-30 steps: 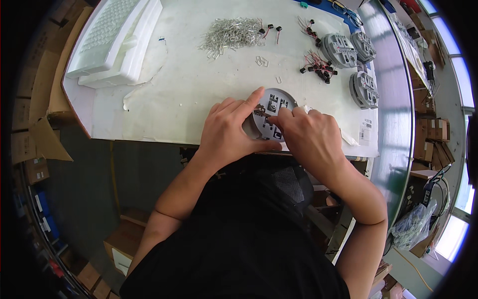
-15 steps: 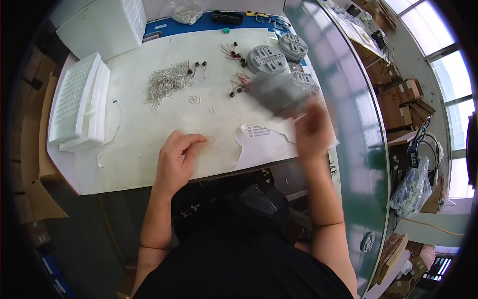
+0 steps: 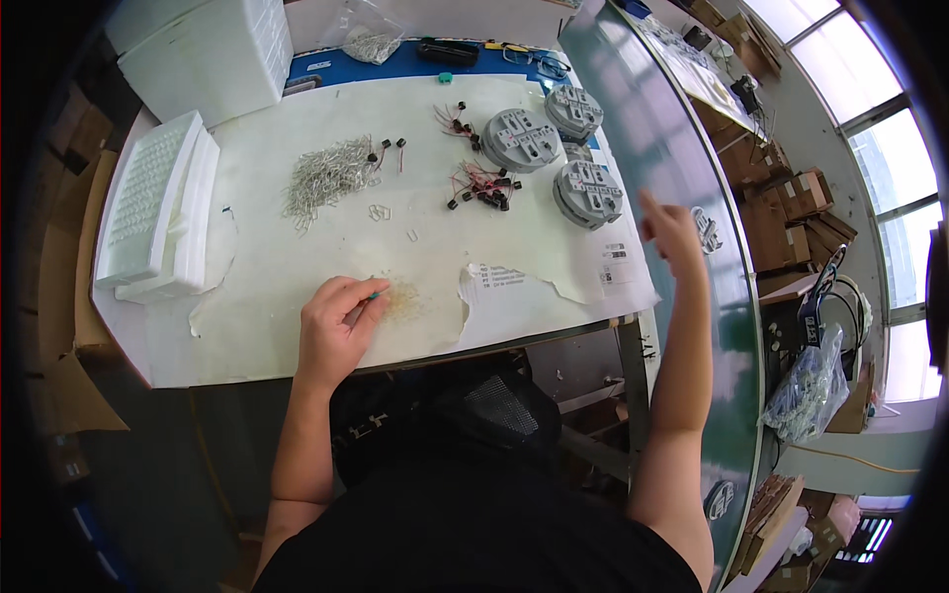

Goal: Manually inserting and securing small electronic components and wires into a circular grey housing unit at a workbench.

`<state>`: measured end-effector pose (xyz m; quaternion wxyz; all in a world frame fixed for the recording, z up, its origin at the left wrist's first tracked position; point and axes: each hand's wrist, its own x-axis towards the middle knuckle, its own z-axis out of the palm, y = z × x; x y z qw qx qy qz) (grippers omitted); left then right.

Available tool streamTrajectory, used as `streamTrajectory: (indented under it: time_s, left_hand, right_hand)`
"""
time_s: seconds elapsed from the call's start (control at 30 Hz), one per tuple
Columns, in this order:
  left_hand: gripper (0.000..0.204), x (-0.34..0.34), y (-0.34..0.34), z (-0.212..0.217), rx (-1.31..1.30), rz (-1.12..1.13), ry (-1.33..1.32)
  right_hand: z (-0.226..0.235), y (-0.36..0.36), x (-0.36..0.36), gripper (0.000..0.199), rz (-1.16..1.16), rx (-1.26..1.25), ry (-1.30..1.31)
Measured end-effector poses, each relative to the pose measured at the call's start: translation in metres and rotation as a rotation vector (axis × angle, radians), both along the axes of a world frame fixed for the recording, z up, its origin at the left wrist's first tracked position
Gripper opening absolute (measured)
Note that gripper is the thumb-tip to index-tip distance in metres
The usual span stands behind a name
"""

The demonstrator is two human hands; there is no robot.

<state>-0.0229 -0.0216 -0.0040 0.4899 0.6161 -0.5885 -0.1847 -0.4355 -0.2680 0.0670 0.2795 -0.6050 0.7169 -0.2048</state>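
Observation:
My left hand (image 3: 339,321) is over the near middle of the white-covered table, thumb and forefinger pinched on a small teal piece (image 3: 376,295) whose kind I cannot make out. Tiny tan scraps (image 3: 405,299) lie scattered beside its fingertips. At the table's right edge, my right hand (image 3: 672,235) holds nothing, its forefinger extended and the other fingers partly bent. Just right of it, a grey round slotted part (image 3: 707,229) lies on the green belt (image 3: 727,326). Left of that hand stand grey round housings (image 3: 588,193), with others (image 3: 521,138) behind.
A heap of bent metal wire pieces (image 3: 331,178) lies left of centre. Small black components with red wires (image 3: 484,186) sit beside the housings. White foam trays (image 3: 153,208) stand at left, a white foam box (image 3: 208,69) behind. Torn printed paper (image 3: 524,296) covers the near right.
My right hand has moved right, and the blurred grey thing has left it. A grey round part now shows on the belt. The teal piece now shows in my left fingertips.

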Motion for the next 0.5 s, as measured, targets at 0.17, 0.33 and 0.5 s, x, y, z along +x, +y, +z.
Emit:
streamTrajectory:
  time_s: [0.17,0.33,0.5]
  left_hand:
    - [0.019,0.004,-0.004,0.0,-0.126,-0.016,-0.098]
    - [0.036,0.009,0.003,-0.005,-0.237,0.072,0.001]
    - [0.067,0.011,0.007,0.019,-0.349,-0.018,0.004]
  right_hand:
    - [-0.023,0.01,0.037,0.048,0.029,0.03,-0.116]
    - [-0.016,0.03,0.063,0.037,-0.023,-0.083,-0.345]
    - [-0.005,0.107,0.154,0.029,0.57,0.107,-0.269]
